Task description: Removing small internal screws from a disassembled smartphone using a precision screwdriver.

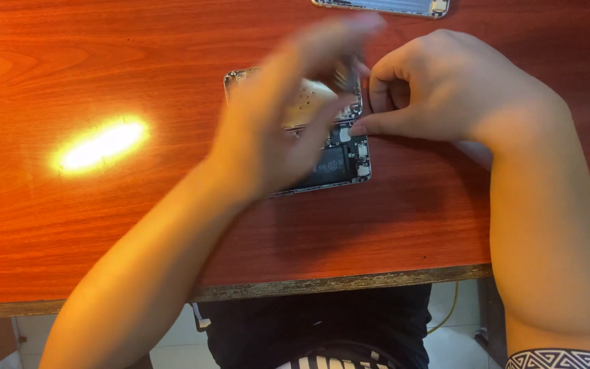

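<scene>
Hovering our blurred left hand [288,116] over the opened phone [339,160], grip can't be told. Right hand [438,89], fingers curled, pinches phone's edge on the wooden table [104,225].

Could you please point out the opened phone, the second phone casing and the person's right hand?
opened phone [347,160]: head view, exposed lower internals.
second phone casing [384,6]: head view, its silver edge.
right hand [438,92]: head view, the knuckles.

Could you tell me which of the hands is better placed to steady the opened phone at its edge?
Probably the right hand: its fingertips rest at the opened phone's right edge, while the left hand is motion-blurred above it.
</scene>
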